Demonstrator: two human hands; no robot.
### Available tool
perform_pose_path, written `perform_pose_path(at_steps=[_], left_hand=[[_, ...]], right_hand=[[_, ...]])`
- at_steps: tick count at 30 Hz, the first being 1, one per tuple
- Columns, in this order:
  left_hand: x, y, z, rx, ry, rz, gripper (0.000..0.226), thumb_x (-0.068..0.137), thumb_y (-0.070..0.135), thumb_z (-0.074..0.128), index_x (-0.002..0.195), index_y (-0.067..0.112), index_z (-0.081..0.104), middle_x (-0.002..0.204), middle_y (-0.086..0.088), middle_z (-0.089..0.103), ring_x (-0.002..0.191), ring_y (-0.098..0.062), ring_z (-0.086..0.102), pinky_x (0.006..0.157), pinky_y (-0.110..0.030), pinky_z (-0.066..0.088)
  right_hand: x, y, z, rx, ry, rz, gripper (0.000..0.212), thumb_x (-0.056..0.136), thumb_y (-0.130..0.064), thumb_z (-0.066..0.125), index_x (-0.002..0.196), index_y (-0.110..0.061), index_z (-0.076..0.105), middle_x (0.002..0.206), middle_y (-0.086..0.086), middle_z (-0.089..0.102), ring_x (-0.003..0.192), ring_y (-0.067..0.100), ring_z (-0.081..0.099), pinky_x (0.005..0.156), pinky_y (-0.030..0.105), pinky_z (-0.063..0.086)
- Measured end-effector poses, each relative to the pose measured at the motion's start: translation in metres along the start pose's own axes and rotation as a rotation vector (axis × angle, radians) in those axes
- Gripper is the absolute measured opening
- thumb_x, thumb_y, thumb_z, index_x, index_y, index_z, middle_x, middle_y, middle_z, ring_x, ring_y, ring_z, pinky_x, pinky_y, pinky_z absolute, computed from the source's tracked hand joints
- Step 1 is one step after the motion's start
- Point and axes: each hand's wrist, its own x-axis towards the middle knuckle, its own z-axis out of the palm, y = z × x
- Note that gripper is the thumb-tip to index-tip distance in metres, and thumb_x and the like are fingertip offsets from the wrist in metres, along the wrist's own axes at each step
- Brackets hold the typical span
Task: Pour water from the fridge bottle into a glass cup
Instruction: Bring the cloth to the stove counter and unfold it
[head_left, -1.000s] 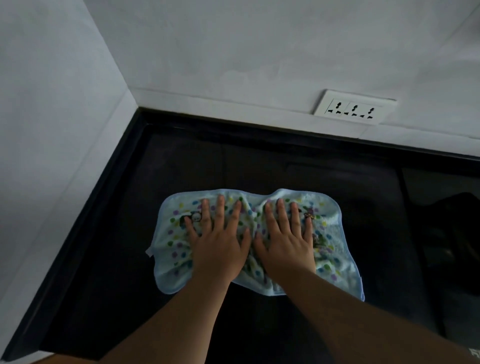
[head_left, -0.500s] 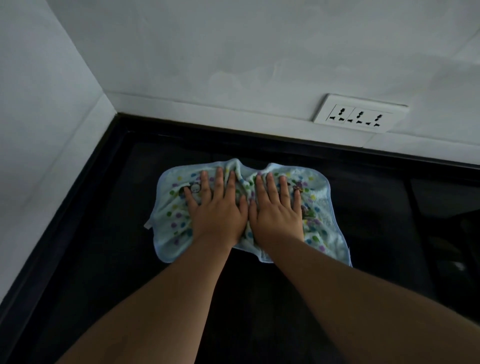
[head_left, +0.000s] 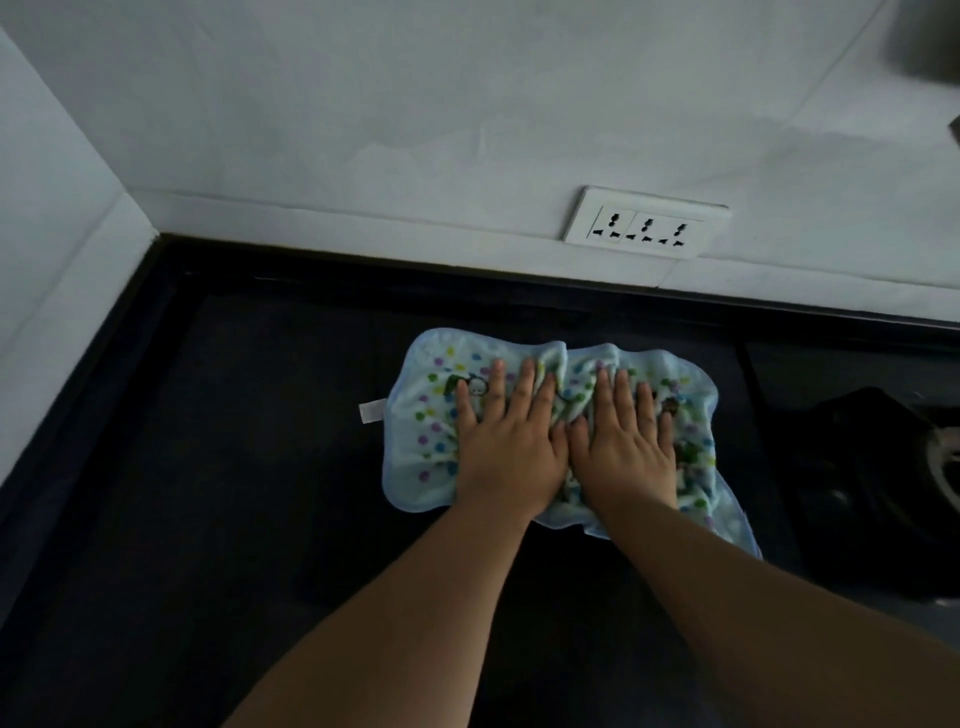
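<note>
Pressing a dotted cloth (head_left: 670, 395) flat on the dark counter (head_left: 234, 467), the left hand (head_left: 511, 452) and right hand (head_left: 626, 452) lie with fingers (head_left: 527, 379) straight and slightly spread. No bottle or cup shows, so pouring looks either finished or unstarted.

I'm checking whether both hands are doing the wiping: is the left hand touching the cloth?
Touching. The head view shows the left hand lying flat, fingers spread, directly on the dotted cloth, beside the right hand.

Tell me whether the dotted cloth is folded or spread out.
Spread out, a little rumpled: the cloth lies flat on the dark counter, with the left hand and right hand pressing it.
</note>
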Motion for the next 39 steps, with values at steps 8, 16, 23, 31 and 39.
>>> perform_pose_path(at_steps=[8,16,23,31,39], left_hand=[[-0.019,-0.062,-0.017,0.029,0.021,-0.109,0.064,0.103,0.066,0.019,0.164,0.045,0.015,0.174,0.012,0.011,0.162,-0.021,0.000,0.126,-0.062,-0.005],[-0.067,-0.124,-0.034,0.047,-0.015,-0.377,0.064,0.101,0.068,0.004,0.159,0.051,-0.015,0.173,0.015,-0.014,0.160,-0.023,-0.020,0.122,-0.068,-0.010],[-0.117,-0.111,-0.031,0.046,0.024,-0.435,0.063,0.105,0.059,0.003,0.164,0.038,-0.006,0.174,0.013,-0.008,0.161,-0.018,-0.012,0.128,-0.056,-0.007],[-0.169,-0.059,-0.010,0.039,-0.004,-0.377,0.065,0.104,0.053,-0.002,0.165,0.030,-0.003,0.175,0.008,-0.007,0.161,-0.019,-0.011,0.129,-0.054,-0.005],[-0.223,0.011,0.012,0.033,-0.009,-0.080,0.058,0.107,0.044,0.026,0.162,0.026,0.034,0.169,0.005,0.030,0.161,-0.023,0.016,0.126,-0.057,0.020]], right_hand=[[-0.013,-0.068,0.010,0.028,-0.015,-0.043,0.075,0.101,-0.058,0.013,0.162,-0.027,-0.017,0.172,0.004,-0.019,0.157,0.029,-0.022,0.128,0.050,-0.007],[-0.039,-0.142,0.022,0.027,-0.044,-0.246,0.070,0.102,-0.059,0.008,0.163,-0.031,-0.013,0.172,0.000,-0.018,0.156,0.028,-0.026,0.123,0.058,-0.015],[-0.082,-0.137,0.028,0.076,-0.066,-0.346,0.066,0.103,-0.055,0.008,0.163,-0.034,-0.011,0.172,-0.008,-0.015,0.156,0.018,-0.026,0.125,0.054,-0.014],[-0.137,-0.079,0.030,0.117,-0.055,-0.342,0.062,0.106,-0.051,0.012,0.164,-0.036,-0.005,0.172,-0.016,-0.009,0.156,0.008,-0.021,0.129,0.042,-0.008],[-0.215,0.017,0.021,0.062,-0.037,-0.187,0.064,0.104,-0.057,0.013,0.164,-0.039,0.004,0.172,-0.016,-0.002,0.158,0.012,-0.013,0.128,0.050,-0.001]])
